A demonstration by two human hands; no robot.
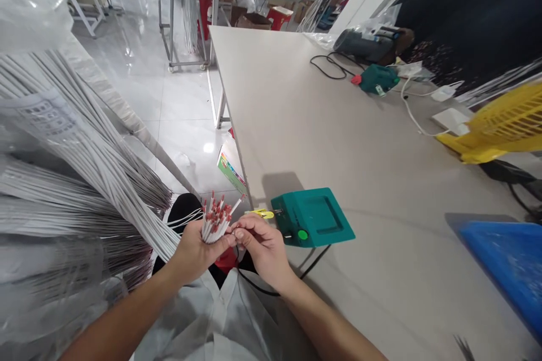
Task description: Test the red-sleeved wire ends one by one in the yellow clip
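A bundle of white cables [218,220] with reddish-brown tips is gripped in my left hand [197,248]; its tips point up and its length trails off to the left. My right hand [260,245] is closed in a pinch at the bundle's right side, near my left thumb. Its fingertips seem to be on one of the wire ends, too small to make out. Just beyond my right hand stands a green box-shaped machine [313,217] with a green button. A yellow piece [263,214] sticks out from its left side, close to my right fingers.
Thick bundles of white cables [84,180] hang at the left. On the grey table [288,113] stand a second green device [376,79], a yellow plastic frame [503,124] and a blue tray [503,265]. A black cord [258,290] runs below my right hand.
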